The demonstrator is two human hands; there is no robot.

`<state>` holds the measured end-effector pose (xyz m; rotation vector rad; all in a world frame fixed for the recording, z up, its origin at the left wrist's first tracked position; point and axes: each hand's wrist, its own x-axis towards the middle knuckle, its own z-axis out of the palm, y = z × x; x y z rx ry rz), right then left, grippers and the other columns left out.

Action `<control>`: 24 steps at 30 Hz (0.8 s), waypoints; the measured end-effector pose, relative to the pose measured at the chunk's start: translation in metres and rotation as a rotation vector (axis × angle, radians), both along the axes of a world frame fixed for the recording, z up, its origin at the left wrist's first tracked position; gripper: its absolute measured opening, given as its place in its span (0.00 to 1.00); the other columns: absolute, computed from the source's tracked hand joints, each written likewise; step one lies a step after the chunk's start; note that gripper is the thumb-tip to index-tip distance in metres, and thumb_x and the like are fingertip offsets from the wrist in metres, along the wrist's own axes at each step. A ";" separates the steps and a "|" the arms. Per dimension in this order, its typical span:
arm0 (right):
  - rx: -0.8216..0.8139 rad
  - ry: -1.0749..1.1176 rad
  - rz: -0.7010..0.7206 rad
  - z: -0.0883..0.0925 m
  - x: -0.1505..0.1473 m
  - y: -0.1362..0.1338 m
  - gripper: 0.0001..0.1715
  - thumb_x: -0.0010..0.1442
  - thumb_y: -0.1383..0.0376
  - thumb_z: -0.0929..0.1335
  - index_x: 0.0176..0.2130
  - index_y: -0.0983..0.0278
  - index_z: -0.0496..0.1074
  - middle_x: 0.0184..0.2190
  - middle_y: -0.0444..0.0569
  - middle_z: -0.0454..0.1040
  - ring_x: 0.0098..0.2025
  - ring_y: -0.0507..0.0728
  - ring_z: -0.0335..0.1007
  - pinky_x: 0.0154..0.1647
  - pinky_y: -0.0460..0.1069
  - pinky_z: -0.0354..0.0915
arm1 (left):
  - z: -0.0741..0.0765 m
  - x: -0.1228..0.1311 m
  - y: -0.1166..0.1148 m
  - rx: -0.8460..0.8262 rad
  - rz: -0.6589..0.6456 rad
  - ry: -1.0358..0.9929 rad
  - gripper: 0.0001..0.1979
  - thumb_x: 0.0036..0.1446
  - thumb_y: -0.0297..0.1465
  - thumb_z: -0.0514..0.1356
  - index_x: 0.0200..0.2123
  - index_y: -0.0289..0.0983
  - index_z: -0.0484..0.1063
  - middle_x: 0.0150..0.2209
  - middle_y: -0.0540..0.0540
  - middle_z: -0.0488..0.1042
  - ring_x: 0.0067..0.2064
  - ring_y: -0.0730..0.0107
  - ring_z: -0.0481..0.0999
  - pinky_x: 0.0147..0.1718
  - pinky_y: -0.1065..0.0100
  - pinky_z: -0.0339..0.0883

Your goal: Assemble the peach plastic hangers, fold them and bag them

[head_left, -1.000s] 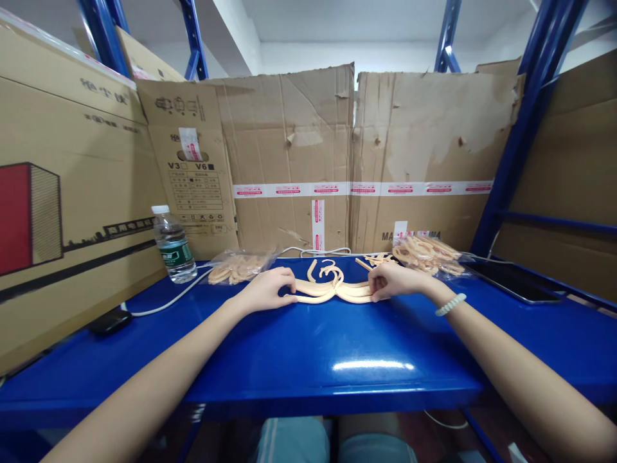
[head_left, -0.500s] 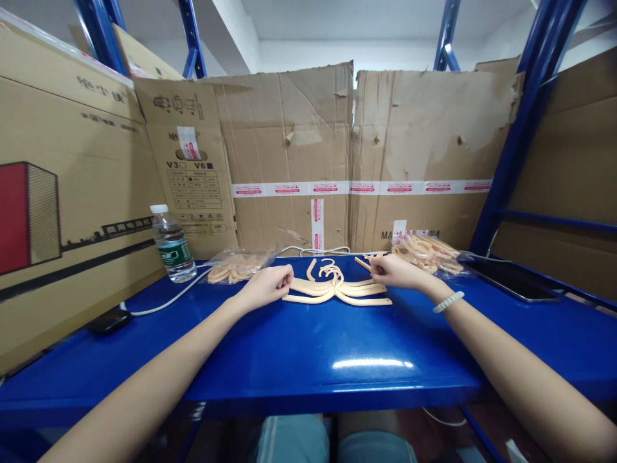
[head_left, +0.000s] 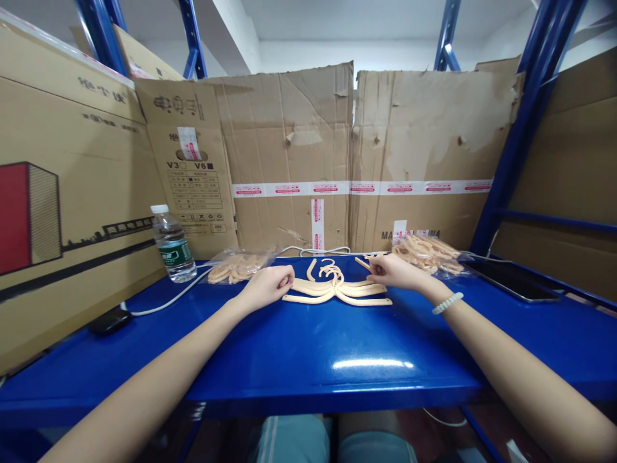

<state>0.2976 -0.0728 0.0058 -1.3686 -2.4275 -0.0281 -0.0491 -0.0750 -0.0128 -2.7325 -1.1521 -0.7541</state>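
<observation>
Beige curved strips [head_left: 308, 298] lie on the blue tabletop in a mirrored, winglike pattern, with long strips spreading left and right from a shared middle. Small hooked and curled pieces [head_left: 332, 270] stand above that middle. My left hand [head_left: 270, 286] is closed, its fingertips at the left end of an upper strip. Likewise closed, my right hand [head_left: 398, 271] has its fingertips at the right end of the opposite upper strip. Both strip ends are partly hidden by the fingers. A separate curved beige piece [head_left: 311, 270] lies left of the curls, and a short straight one [head_left: 362, 263] is beside my right hand.
Clear plastic bags of beige pieces lie at the left [head_left: 234, 267] and right [head_left: 427, 251]. A water bottle [head_left: 174, 247], a white cable [head_left: 168, 302] and a black device [head_left: 110, 321] are farther left. A dark tablet [head_left: 513, 281] lies at right. Cardboard [head_left: 289, 141] walls the back.
Almost nothing differs. My right hand's fingertips have shifted very slightly left at the strip; my left hand and the strips look the same.
</observation>
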 end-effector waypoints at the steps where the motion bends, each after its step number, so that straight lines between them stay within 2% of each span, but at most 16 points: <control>1: -0.003 0.001 0.001 0.000 0.000 0.000 0.10 0.54 0.66 0.67 0.24 0.62 0.62 0.21 0.44 0.69 0.23 0.52 0.63 0.25 0.46 0.53 | 0.000 0.000 0.000 0.008 -0.008 -0.001 0.05 0.54 0.23 0.54 0.32 0.38 0.66 0.25 0.53 0.66 0.27 0.71 0.66 0.27 0.73 0.55; 6: -0.005 0.001 0.005 0.001 -0.002 -0.003 0.05 0.55 0.70 0.64 0.28 0.63 0.67 0.22 0.45 0.72 0.24 0.53 0.65 0.26 0.45 0.55 | 0.000 0.002 -0.002 0.038 -0.031 -0.010 0.07 0.55 0.22 0.53 0.34 0.38 0.67 0.29 0.51 0.68 0.30 0.70 0.68 0.31 0.71 0.59; 10: 0.018 -0.002 0.001 0.000 -0.002 -0.003 0.06 0.56 0.70 0.64 0.27 0.63 0.64 0.21 0.44 0.70 0.23 0.52 0.64 0.26 0.46 0.54 | 0.000 0.002 -0.003 0.059 -0.031 -0.029 0.06 0.56 0.23 0.52 0.35 0.38 0.67 0.32 0.49 0.69 0.33 0.69 0.69 0.33 0.70 0.62; 17: 0.112 0.011 -0.044 -0.001 -0.001 -0.001 0.16 0.58 0.64 0.65 0.22 0.61 0.56 0.18 0.41 0.63 0.21 0.51 0.56 0.23 0.47 0.48 | 0.001 0.004 -0.004 0.055 -0.041 -0.045 0.06 0.56 0.23 0.53 0.35 0.37 0.68 0.34 0.48 0.70 0.33 0.68 0.71 0.35 0.68 0.65; 24: 0.148 0.049 -0.073 -0.004 0.002 0.002 0.15 0.57 0.64 0.67 0.23 0.61 0.58 0.20 0.43 0.68 0.21 0.51 0.60 0.24 0.46 0.52 | 0.000 0.004 -0.002 0.055 -0.042 -0.054 0.05 0.56 0.23 0.53 0.35 0.37 0.68 0.33 0.48 0.71 0.33 0.68 0.72 0.35 0.67 0.65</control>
